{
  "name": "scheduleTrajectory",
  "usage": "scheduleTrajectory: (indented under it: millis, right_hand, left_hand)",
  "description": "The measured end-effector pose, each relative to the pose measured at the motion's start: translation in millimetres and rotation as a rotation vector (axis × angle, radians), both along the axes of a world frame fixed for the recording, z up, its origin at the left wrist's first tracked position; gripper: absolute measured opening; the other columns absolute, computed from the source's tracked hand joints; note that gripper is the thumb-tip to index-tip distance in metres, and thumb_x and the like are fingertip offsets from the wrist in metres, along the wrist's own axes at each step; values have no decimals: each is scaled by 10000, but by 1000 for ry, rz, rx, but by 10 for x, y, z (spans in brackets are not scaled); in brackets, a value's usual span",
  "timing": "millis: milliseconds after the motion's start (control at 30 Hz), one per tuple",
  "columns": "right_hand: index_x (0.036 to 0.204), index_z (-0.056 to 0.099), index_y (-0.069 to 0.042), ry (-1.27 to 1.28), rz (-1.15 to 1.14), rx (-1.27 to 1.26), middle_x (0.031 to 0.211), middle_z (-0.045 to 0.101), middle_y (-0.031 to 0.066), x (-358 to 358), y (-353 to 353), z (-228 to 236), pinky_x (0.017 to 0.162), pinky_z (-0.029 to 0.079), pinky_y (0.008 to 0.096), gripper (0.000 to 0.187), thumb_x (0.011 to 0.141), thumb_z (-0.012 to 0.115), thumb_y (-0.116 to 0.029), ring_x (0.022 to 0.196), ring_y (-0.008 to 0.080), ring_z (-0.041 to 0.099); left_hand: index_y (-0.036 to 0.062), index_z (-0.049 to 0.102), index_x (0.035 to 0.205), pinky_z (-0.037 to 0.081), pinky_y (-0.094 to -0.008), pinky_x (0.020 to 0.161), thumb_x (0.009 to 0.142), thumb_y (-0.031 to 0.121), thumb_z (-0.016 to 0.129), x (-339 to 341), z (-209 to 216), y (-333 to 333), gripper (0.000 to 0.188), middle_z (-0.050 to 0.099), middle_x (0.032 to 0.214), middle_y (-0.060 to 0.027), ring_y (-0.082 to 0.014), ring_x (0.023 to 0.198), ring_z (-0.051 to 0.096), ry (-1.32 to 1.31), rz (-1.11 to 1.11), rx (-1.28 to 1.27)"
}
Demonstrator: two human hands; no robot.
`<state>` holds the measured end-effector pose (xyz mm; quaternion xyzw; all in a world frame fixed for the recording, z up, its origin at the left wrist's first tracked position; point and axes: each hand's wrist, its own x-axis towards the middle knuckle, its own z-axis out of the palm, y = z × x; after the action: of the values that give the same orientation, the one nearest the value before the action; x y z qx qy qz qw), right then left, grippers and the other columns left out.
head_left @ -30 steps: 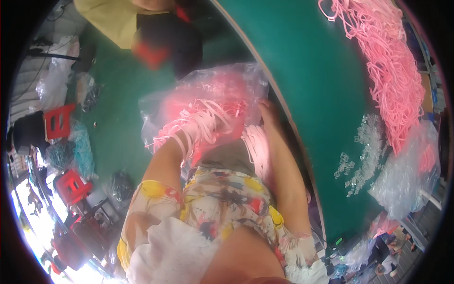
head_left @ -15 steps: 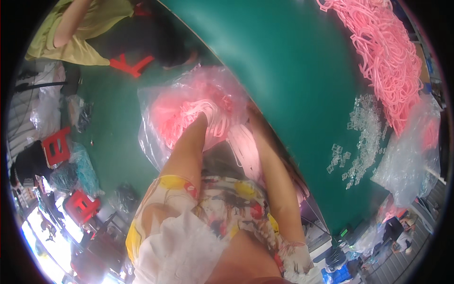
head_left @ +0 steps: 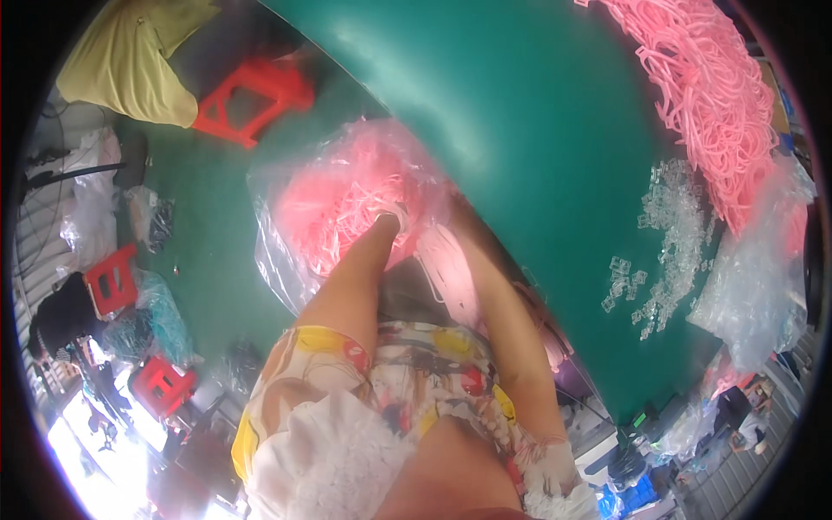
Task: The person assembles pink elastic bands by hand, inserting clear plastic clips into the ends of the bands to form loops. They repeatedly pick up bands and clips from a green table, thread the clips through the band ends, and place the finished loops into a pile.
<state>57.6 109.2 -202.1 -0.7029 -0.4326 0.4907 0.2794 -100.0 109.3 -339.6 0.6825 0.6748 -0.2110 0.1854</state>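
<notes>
In the head view, the left hand (head_left: 392, 217) reaches down into an open clear bag (head_left: 276, 260) beside the edge of the worktop (head_left: 529, 165), its fingers lost among loose pink cords (head_left: 329, 221), so its grip cannot be told, while the right hand (head_left: 457, 201) is at the bag's right side in shadow, its opening and hold equally unclear. A good mass of cord is already inside the bag, but a paler pink bundle (head_left: 451, 276) lies outside along the right forearm, and a long pink heap (head_left: 715, 113) remains on the worktop near scattered clear plastic pieces (head_left: 672, 243).
</notes>
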Motion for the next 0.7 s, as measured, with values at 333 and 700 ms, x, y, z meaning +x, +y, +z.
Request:
scheduleTrajectory:
  millis: [333, 700]
  right_hand:
    - [1017, 623, 4, -32, 67, 8, 1013, 636, 168, -53, 80, 34, 814, 461, 383, 251, 870, 523, -173, 923, 273, 606]
    - [999, 627, 12, -133, 158, -6, 1042, 632, 191, -66, 76, 110, 842, 450, 403, 249, 870, 519, -173, 960, 302, 599]
  left_hand:
    - [71, 598, 1161, 459, -382, 896, 855, 222, 498, -177, 112, 311, 356, 581, 1202, -171, -294, 1059, 593, -345, -120, -364]
    - [88, 655, 988, 471, -429, 844, 791, 220, 514, -757, -325, -134, 276, 642, 997, -176, -351, 954, 601, -655, 31, 124]
